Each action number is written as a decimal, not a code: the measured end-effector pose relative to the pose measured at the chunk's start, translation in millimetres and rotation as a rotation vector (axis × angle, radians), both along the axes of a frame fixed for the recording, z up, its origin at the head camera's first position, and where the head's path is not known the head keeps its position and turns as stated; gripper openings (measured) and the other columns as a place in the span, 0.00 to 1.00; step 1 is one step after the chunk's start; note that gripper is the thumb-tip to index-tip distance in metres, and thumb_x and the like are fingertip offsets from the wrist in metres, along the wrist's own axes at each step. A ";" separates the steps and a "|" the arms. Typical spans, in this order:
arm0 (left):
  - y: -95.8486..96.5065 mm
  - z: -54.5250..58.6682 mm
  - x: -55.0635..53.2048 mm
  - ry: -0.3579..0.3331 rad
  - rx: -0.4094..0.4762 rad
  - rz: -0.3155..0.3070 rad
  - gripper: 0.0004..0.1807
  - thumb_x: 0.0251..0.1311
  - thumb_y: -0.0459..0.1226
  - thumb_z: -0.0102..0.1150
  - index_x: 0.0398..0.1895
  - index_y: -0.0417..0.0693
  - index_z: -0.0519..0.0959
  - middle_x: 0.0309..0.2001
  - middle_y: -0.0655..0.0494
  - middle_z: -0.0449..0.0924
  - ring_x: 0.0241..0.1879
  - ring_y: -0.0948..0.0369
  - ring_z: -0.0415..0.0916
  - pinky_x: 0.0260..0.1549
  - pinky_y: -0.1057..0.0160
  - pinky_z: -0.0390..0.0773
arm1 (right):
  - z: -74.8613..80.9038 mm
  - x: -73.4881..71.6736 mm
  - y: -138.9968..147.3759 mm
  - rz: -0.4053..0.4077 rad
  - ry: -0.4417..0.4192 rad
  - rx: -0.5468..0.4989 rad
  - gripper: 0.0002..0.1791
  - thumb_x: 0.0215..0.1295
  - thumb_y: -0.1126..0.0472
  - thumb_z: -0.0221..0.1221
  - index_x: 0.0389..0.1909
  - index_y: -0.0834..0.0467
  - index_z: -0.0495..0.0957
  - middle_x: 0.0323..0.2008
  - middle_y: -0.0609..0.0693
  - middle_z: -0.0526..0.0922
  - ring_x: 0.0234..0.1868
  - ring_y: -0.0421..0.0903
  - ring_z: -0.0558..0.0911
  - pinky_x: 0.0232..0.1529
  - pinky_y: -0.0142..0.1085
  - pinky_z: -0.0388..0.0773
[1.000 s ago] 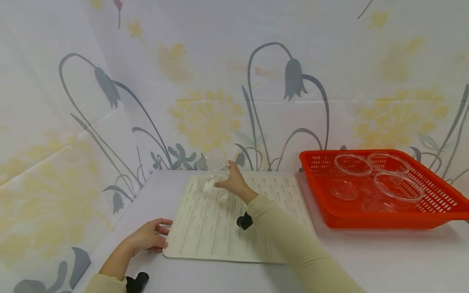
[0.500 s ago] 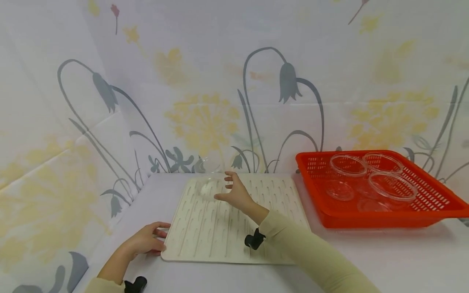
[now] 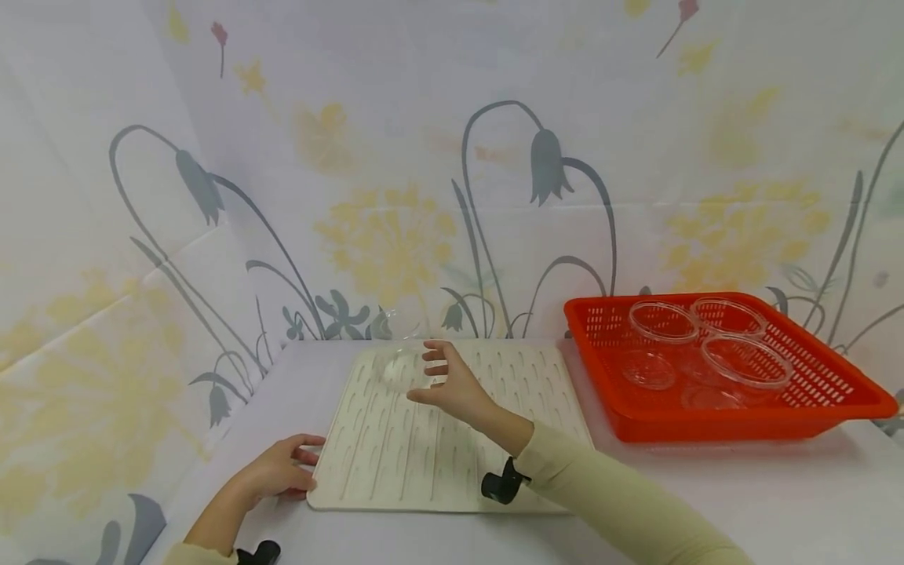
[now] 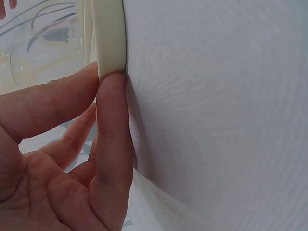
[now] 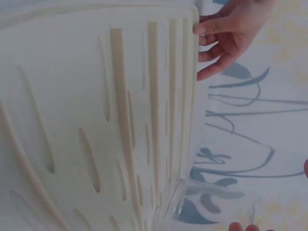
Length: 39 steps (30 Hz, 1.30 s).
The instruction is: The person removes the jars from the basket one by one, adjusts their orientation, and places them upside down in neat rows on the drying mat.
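Note:
A transparent cup-like vessel (image 3: 398,367) stands on the far left part of the cream ribbed drying mat (image 3: 395,471). Its outline is faint, so which end is up cannot be told. My right hand (image 3: 455,388) is just to the right of the vessel, thumb and fingers spread apart in a curve, holding nothing. At the mat's near left corner, my left hand (image 3: 275,473) touches the edge with its thumb and index fingertip. In the left wrist view those fingertips meet the mat edge (image 4: 109,38), other fingers loose behind.
A red perforated plastic basket (image 3: 706,429) sits to the right of the mat. Inside are several clear vessels (image 3: 664,322) with round rims. A white cloth covers the table (image 3: 657,502). Behind hangs a flower-printed curtain (image 3: 395,141).
My right hand has come away from the clear vessel, to the right and toward me, with its fingers opening wider. The vessel stays on the mat. My left hand keeps its place at the corner.

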<state>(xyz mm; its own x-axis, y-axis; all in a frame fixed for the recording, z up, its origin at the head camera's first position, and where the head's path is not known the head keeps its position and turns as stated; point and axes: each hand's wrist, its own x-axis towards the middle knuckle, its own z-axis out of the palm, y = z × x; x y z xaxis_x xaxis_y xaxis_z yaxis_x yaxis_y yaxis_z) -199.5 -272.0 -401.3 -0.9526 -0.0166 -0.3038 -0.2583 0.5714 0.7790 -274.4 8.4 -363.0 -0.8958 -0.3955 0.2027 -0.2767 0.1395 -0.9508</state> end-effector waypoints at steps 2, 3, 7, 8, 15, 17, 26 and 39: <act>0.4 -0.4 0.3 0.002 0.007 -0.007 0.35 0.40 0.19 0.61 0.58 0.31 0.66 0.39 0.46 0.71 0.30 0.56 0.72 0.27 0.60 0.78 | 3.4 3.7 4.8 0.010 0.015 -0.006 0.41 0.52 0.65 0.68 0.66 0.57 0.57 0.58 0.56 0.66 0.56 0.57 0.69 0.51 0.45 0.72; 0.3 -0.7 0.4 0.004 0.012 -0.010 0.35 0.40 0.19 0.61 0.58 0.30 0.66 0.39 0.46 0.71 0.30 0.56 0.72 0.27 0.60 0.78 | 5.0 5.3 7.4 0.013 0.025 -0.008 0.41 0.52 0.65 0.68 0.66 0.57 0.57 0.58 0.56 0.66 0.56 0.57 0.69 0.51 0.45 0.72; -0.8 -1.5 0.9 0.013 0.027 -0.023 0.35 0.40 0.19 0.60 0.58 0.30 0.66 0.39 0.46 0.71 0.30 0.56 0.72 0.28 0.59 0.78 | 8.4 8.0 17.3 0.017 0.056 -0.010 0.41 0.52 0.64 0.68 0.66 0.56 0.58 0.58 0.58 0.66 0.55 0.56 0.70 0.51 0.46 0.72; -0.9 -1.3 0.9 0.012 0.030 -0.025 0.35 0.40 0.19 0.60 0.58 0.30 0.66 0.39 0.46 0.71 0.30 0.56 0.72 0.28 0.59 0.78 | 9.9 8.9 19.7 0.016 0.061 -0.009 0.41 0.52 0.64 0.68 0.65 0.56 0.58 0.58 0.58 0.66 0.55 0.56 0.70 0.51 0.46 0.72; -2.1 0.9 2.0 0.007 0.040 -0.040 0.34 0.41 0.20 0.60 0.58 0.29 0.65 0.39 0.46 0.71 0.31 0.57 0.73 0.29 0.59 0.79 | 20.3 15.9 35.8 0.023 0.086 -0.023 0.41 0.51 0.66 0.68 0.65 0.56 0.59 0.56 0.55 0.68 0.55 0.57 0.71 0.51 0.49 0.72; -2.1 0.9 2.1 0.010 0.042 -0.040 0.35 0.40 0.20 0.60 0.58 0.29 0.65 0.39 0.46 0.71 0.30 0.57 0.73 0.28 0.59 0.79 | 22.3 17.5 40.5 0.014 0.088 -0.017 0.41 0.51 0.65 0.69 0.65 0.55 0.59 0.56 0.54 0.68 0.54 0.55 0.72 0.51 0.46 0.73; -1.4 1.5 1.3 0.002 0.037 -0.038 0.34 0.41 0.20 0.61 0.58 0.29 0.65 0.39 0.46 0.71 0.30 0.57 0.72 0.28 0.59 0.78 | 29.6 22.4 59.7 -0.021 0.098 -0.010 0.39 0.51 0.66 0.68 0.63 0.56 0.60 0.54 0.54 0.69 0.51 0.52 0.73 0.50 0.43 0.74; -2.7 1.5 1.8 0.000 0.054 -0.043 0.35 0.41 0.20 0.60 0.59 0.29 0.64 0.39 0.46 0.71 0.29 0.56 0.72 0.27 0.59 0.78 | 43.7 23.9 87.5 -0.110 0.091 0.023 0.38 0.52 0.67 0.67 0.63 0.56 0.61 0.54 0.55 0.70 0.51 0.52 0.74 0.47 0.42 0.76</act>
<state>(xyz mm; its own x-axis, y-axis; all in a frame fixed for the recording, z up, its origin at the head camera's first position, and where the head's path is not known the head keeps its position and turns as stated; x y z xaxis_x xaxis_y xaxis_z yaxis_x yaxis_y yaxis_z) -197.7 -274.7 -399.9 -0.9521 0.0409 -0.3030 -0.2343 0.5390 0.8090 -250.5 95.9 -319.3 -0.9125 -0.3011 0.2769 -0.3433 0.1954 -0.9187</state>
